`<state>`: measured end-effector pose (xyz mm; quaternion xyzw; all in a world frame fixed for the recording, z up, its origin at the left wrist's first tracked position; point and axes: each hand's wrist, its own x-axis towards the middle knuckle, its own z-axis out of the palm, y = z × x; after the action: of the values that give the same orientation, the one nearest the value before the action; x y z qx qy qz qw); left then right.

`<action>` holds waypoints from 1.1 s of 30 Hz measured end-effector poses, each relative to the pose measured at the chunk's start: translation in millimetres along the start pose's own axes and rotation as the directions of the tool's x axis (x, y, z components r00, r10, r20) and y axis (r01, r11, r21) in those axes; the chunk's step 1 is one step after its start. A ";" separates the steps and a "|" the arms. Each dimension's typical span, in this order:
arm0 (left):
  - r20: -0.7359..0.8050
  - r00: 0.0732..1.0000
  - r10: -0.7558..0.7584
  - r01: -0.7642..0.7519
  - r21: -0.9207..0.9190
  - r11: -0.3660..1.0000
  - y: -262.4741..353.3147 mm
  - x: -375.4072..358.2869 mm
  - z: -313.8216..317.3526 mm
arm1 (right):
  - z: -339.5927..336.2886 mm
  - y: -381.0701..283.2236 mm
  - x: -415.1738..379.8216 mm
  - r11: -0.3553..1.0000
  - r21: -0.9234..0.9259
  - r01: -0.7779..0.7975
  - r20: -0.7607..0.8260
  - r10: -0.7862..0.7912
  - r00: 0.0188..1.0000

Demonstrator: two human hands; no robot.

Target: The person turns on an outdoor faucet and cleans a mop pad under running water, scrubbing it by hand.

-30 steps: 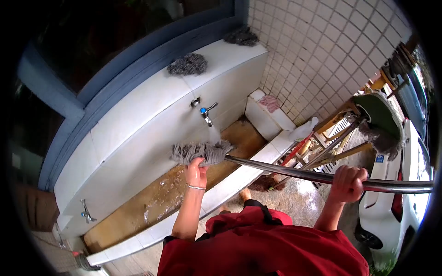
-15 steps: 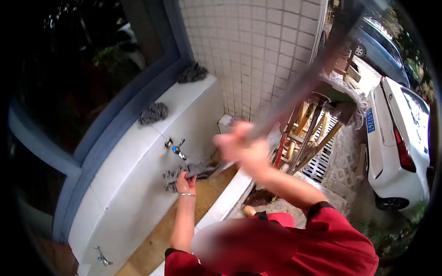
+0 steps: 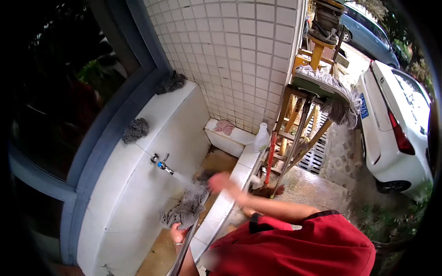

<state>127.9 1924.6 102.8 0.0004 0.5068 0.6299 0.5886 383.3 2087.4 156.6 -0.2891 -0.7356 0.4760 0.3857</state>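
Observation:
My left hand (image 3: 177, 233) is closed around the near end of a grey mop head (image 3: 186, 207), beside its dark pole (image 3: 185, 250). The pole slants down past my left wrist toward the bottom of the view. A spray of water (image 3: 184, 181) from the open tap (image 3: 164, 166) lands on the far end of the strands. My right hand (image 3: 222, 184), smeared by motion, is over the trough edge just right of the wet mop head; its fingers do not show clearly.
Grey rags (image 3: 136, 130) lie on the trough's back ledge. A pink cloth (image 3: 224, 127) and a white bottle (image 3: 261, 138) stand at the far end. Right of the low trough wall (image 3: 232, 191) are another mop (image 3: 322, 89), wooden frames, a floor grate (image 3: 314, 154) and a white car (image 3: 391, 133).
The pole has swung from the upper right to the near side, and my right hand has left it. Water now sprays onto the mop head. The view has shifted.

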 end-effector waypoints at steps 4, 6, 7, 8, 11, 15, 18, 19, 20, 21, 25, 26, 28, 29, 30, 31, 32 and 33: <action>-0.097 0.995 -0.023 0.000 -0.232 0.973 -26.1 -11.9 -2.7 | -164.8 36.8 6.1 0.576 0.800 -0.169 -0.413 0.733 0.540; -0.059 0.978 -0.202 0.188 -0.179 0.966 -51.3 27.5 -80.5 | -196.5 50.2 26.5 0.402 0.903 -0.149 -0.285 0.822 0.493; -0.089 0.975 -0.201 0.184 -0.176 0.967 -58.6 34.3 -92.8 | -205.3 53.1 37.6 0.324 0.935 -0.145 -0.228 0.860 0.456; -0.119 0.973 -0.198 0.176 -0.174 0.969 -64.2 34.8 -99.3 | -208.1 56.9 43.3 0.244 0.960 -0.137 -0.167 0.892 0.420; -0.196 0.979 -0.065 0.061 -0.029 0.998 -51.1 3.1 -63.3 | -207.3 71.7 50.7 0.293 0.953 -0.076 -0.215 0.832 0.511; -0.243 0.967 0.079 -0.077 0.019 0.997 -62.5 6.8 -71.7 | -218.4 86.8 49.6 0.326 0.930 -0.169 -0.206 0.845 0.493; -0.238 0.970 0.049 -0.041 0.040 0.998 -63.9 3.7 -76.8 | -222.6 97.5 44.2 0.341 0.902 -0.265 -0.176 0.850 0.496; -0.232 0.973 -0.008 0.010 0.010 1.000 -62.4 1.8 -76.1 | -224.5 102.5 46.6 0.339 0.892 -0.299 -0.153 0.849 0.505; -0.226 0.972 -0.066 0.063 -0.018 0.998 -58.7 -2.5 -74.0 | -225.2 106.4 45.8 0.334 0.882 -0.333 -0.128 0.850 0.512; -0.217 0.969 -0.120 0.113 -0.044 0.993 -51.7 -8.1 -68.3 | -223.2 106.4 45.5 0.329 0.892 -0.311 -0.144 0.858 0.494; -0.185 0.982 0.026 -0.031 -0.024 0.999 -43.9 -21.0 -32.5 | -219.1 99.6 53.3 0.341 0.897 -0.281 -0.178 0.861 0.477; -0.180 0.983 0.024 -0.027 -0.013 1.000 -47.0 -19.8 -37.0 | -221.1 96.6 51.3 0.347 0.890 -0.294 -0.178 0.861 0.477; -0.189 0.979 0.075 -0.071 0.028 0.997 -46.2 -13.9 -43.3 | -225.9 91.5 51.0 0.332 0.885 -0.327 -0.155 0.872 0.464; -0.208 0.971 0.121 -0.113 0.051 0.992 -46.1 -13.9 -38.6 | -228.4 88.2 52.7 0.322 0.881 -0.348 -0.141 0.879 0.455; -0.230 0.960 0.161 -0.147 0.078 0.986 -47.0 -17.7 -35.2 | -229.5 86.8 52.0 0.334 0.864 -0.376 -0.129 0.870 0.476; -0.218 0.963 0.157 -0.155 0.023 0.988 -47.9 -17.5 -29.0 | -232.2 86.0 50.5 0.346 0.847 -0.404 -0.117 0.862 0.492; -0.208 0.969 0.133 -0.128 0.037 0.991 -48.7 -18.2 -32.8 | -233.1 87.6 47.7 0.355 0.830 -0.431 -0.103 0.856 0.507; -0.198 0.974 0.111 -0.103 0.051 0.993 -48.2 -16.0 -39.6 | -233.6 95.1 44.8 0.346 0.838 -0.421 -0.095 0.853 0.513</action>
<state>144.9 1877.5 62.3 -0.0239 0.5753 0.6472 0.4997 561.7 2270.6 140.1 -0.5031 -0.1565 0.7403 0.4176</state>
